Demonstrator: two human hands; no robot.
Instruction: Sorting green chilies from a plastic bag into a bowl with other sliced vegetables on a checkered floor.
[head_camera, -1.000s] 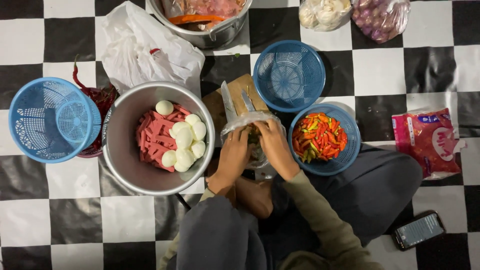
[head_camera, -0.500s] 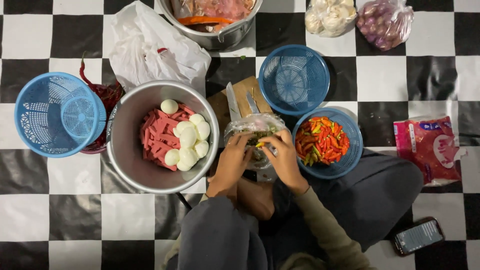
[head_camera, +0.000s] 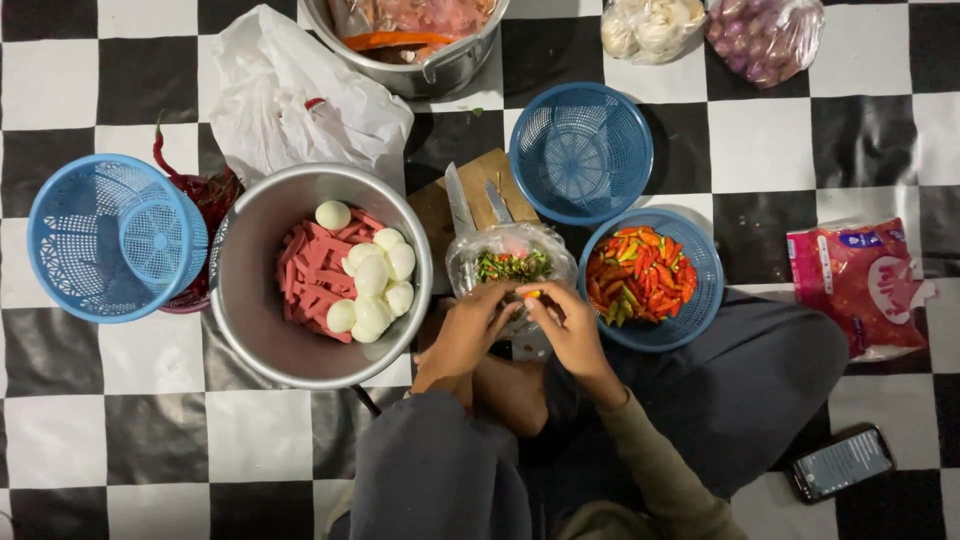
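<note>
From above, looking down at someone seated on the checkered floor (head_camera: 870, 140), the left hand (head_camera: 470, 335) and right hand (head_camera: 570, 330) meet fingertip to fingertip over a small chilli (head_camera: 531, 295), orange-yellow at the tip that shows. Both hands pinch it between them, just at the near lip of a clear plastic bag (head_camera: 510, 262) that holds a heap of green stems and bits. The chilli is mostly covered by the fingers, so its length and full colour are hard to make out.

The bag sits on a wooden cutting board (head_camera: 470, 195), and two knife blades (head_camera: 458, 200) lie there, their handles hidden under the bag. Just right of the hands is a blue basket of chillies (head_camera: 650, 280), red, orange and green mixed. Behind it stands an empty blue basket (head_camera: 580, 150). To the left is a large metal pot (head_camera: 250, 300) with pink strips and peeled boiled eggs (head_camera: 370, 285) inside. Further left, stacked blue baskets (head_camera: 115, 240) cover most of a dish of dark red chillies (head_camera: 205, 195).

A second pot (head_camera: 420, 60) and two bags at the top edge are cut off by the frame. A phone (head_camera: 842, 462) lies by the knee.
</note>
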